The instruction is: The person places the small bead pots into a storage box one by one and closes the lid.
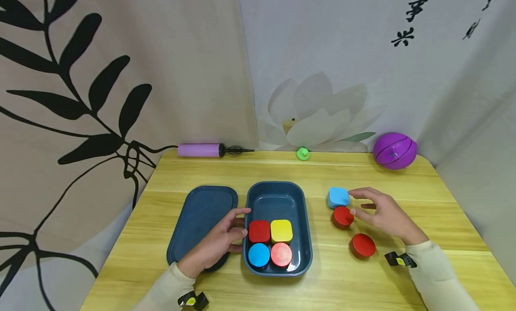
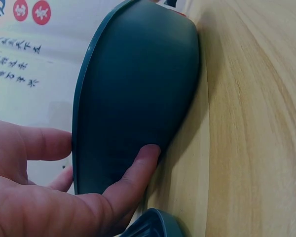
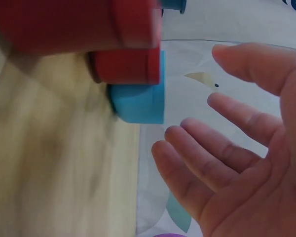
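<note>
So, the left hand (image 1: 219,241) is up against the left side of a dark blue container (image 1: 278,207), fingers loosely extended and touching its rim and outer wall, not wrapped round anything; the container sits on the wooden table (image 1: 322,291) roughly between the two hands, and its near half has four blocks in a little square: a red square block (image 1: 259,231) and a yellow square block (image 1: 281,231) behind, a blue round block (image 1: 259,255) and a pinkish-red round block (image 1: 281,255) in front; a dark blue lid (image 1: 201,219) lies just left of it, partly under the left forearm's line; over on the other side, the right hand (image 1: 383,214) has its fingers apart and gently bent with nothing in its grasp, right by a light blue square block (image 1: 337,197) and a red round block (image 1: 341,217); can't tell whether the fingertips touch either one; another red round block (image 1: 362,246) sits nearer the person; along the back are a purple pump (image 1: 199,150), a green duck (image 1: 303,153) and a purple ball (image 1: 395,150).
</note>
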`<control>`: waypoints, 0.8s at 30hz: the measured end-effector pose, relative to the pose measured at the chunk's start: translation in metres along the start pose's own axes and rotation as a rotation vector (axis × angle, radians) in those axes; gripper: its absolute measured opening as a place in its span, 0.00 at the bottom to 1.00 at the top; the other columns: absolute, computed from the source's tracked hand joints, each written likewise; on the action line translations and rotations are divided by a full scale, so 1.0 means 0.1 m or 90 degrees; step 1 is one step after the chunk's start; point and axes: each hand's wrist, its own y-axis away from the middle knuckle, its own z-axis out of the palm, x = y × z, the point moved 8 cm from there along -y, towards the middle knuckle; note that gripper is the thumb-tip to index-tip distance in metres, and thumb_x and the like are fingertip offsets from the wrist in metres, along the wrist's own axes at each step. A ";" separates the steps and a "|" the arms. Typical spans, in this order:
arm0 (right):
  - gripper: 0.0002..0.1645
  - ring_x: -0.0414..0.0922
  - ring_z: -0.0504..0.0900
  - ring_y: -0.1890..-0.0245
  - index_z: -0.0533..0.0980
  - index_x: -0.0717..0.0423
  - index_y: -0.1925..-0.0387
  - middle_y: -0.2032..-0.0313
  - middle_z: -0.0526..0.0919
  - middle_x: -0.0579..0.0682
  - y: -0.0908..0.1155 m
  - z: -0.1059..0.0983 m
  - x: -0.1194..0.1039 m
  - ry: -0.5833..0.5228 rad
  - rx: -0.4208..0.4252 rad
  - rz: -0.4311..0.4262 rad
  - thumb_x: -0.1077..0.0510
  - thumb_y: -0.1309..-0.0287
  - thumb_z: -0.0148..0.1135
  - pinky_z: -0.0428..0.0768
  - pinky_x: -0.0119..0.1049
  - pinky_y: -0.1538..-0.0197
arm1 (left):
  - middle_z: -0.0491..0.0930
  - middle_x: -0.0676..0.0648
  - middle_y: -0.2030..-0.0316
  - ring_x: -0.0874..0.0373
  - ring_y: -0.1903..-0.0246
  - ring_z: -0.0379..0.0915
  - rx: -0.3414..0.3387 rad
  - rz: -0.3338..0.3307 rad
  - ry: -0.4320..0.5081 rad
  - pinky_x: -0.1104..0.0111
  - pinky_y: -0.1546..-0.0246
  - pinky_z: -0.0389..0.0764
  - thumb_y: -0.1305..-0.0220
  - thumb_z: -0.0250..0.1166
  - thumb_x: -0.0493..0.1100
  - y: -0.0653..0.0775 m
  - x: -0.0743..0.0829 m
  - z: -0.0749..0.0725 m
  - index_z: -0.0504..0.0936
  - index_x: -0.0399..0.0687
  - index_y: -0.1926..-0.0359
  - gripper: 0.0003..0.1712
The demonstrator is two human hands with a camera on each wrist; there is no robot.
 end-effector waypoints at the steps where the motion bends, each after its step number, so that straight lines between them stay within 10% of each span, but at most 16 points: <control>1: 0.27 0.44 0.82 0.41 0.79 0.56 0.35 0.37 0.82 0.54 0.00 0.01 0.01 0.000 0.001 -0.001 0.57 0.33 0.73 0.88 0.50 0.46 | 0.62 0.32 0.26 0.49 0.38 0.76 0.000 -0.001 0.000 0.52 0.46 0.85 0.19 0.55 0.41 0.00 0.00 0.00 0.55 0.54 0.17 0.36; 24: 0.41 0.64 0.75 0.30 0.66 0.62 0.23 0.26 0.72 0.63 -0.29 0.25 0.40 -0.081 -0.094 0.077 0.49 0.28 0.68 0.82 0.53 0.37 | 0.62 0.33 0.26 0.49 0.40 0.76 0.002 -0.004 0.004 0.52 0.46 0.85 0.20 0.56 0.42 0.00 -0.02 0.00 0.55 0.54 0.17 0.36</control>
